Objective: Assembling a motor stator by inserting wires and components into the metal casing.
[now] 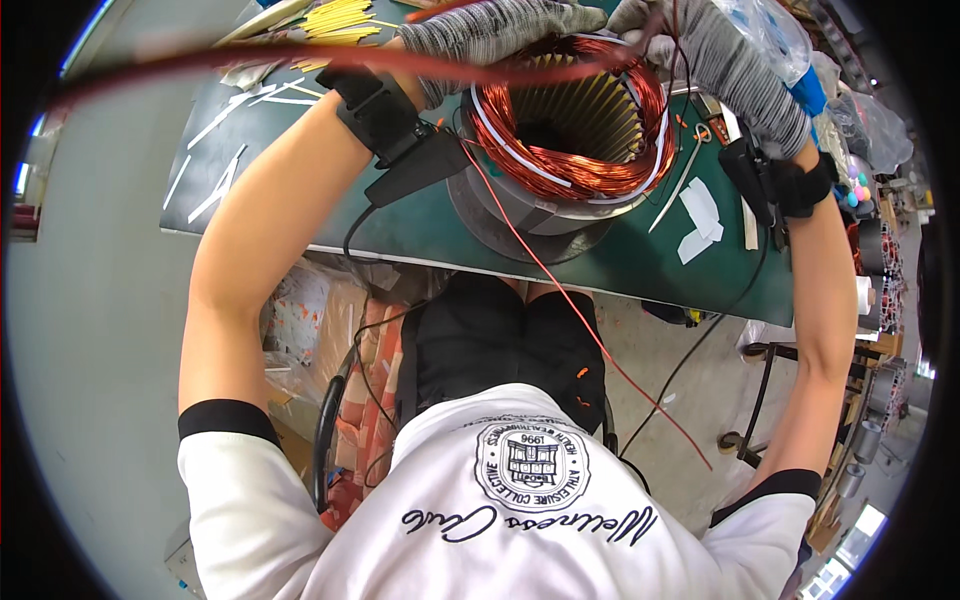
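A motor stator stands upright on the table, its bore lined with yellowish slot strips. Around its top runs a thick ring of copper windings with white sleeves among the wires. My left hand, in a grey striped glove, lies along the far left of the windings, fingers stretched to the right; the upper edge cuts off part of it. My right hand, gloved alike, pinches a dark red wire at the far right of the ring. A blurred red lead crosses in front of my left wrist.
A thin red wire hangs from the stator over the table's front edge. Scissors and white paper pieces lie right of the stator. Yellow sleeves and white strips are on the left of the green table.
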Demonstrator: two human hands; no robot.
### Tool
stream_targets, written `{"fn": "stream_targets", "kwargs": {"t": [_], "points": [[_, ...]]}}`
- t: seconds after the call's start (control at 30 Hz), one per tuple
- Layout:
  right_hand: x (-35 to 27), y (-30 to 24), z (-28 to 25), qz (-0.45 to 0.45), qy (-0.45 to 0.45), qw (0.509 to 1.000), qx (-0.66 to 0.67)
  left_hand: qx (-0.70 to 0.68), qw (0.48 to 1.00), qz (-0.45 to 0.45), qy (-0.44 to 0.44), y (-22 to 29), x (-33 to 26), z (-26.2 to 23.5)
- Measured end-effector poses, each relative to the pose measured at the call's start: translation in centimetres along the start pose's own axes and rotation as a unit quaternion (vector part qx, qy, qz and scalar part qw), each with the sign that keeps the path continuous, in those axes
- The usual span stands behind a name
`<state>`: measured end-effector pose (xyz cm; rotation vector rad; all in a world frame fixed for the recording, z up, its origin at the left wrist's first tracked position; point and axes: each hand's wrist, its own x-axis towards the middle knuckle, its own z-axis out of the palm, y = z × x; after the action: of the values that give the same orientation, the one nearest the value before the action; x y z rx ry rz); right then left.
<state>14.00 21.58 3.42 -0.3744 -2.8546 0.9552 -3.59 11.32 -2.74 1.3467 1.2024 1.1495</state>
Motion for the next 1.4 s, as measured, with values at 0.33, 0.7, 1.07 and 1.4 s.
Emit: {"fn": "stream_targets", "kwargs": {"t": [0.33,0.7,1.07,1.4], "points": [[-0.1,0.2,0.1,-0.018,-0.012,0.991,-0.133,0.103,0.994,0.021,-0.012,-0.7,0.6,-0.3],[-1.3,6.7,3.7,-0.133,0.196,0.970,-0.048,0.189,0.910,0.318,0.185,-3.7,1.8,-0.2],[-2.2,3.2,5.0,-0.043,0.107,0.992,0.050,-0.282,0.907,0.146,0.277,-2.4,-8.2,1.3],[2.3,0.5,4.7,-0.005,-0.076,0.967,0.242,-0.079,0.936,0.230,0.255,-6.6,-13.5,17.3]]}}
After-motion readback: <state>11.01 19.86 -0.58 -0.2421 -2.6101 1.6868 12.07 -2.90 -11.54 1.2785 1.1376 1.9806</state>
